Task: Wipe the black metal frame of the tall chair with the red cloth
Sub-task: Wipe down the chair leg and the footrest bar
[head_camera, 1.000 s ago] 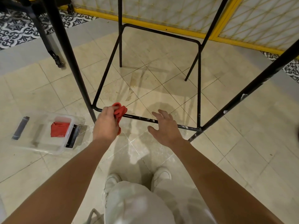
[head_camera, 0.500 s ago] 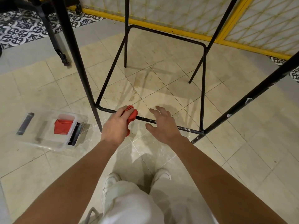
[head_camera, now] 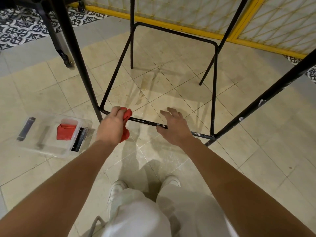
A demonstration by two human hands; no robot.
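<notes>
Two grips low on the frame (head_camera: 214, 93): left grip (head_camera: 112, 128) clamped on cloth (head_camera: 127, 114), soft and light, probably best wrapped round the stiff front rail (head_camera: 145, 121) near its left corner; right grip (head_camera: 176, 128) spread open over the rail.

The chair frame (head_camera: 214, 82) is standing upright on the tile. It's skinny black metal rod, four legs splaying outward, with a squarish footrest ring running around them low down. White specks are showing on the near rail (head_camera: 145, 121) toward its right corner and up the right front leg (head_camera: 261, 101). The red cloth (head_camera: 127, 113) is sitting bunched up on that near rail, close to the left corner, with the left hand (head_camera: 111, 127) gripping it against the bar.
</notes>
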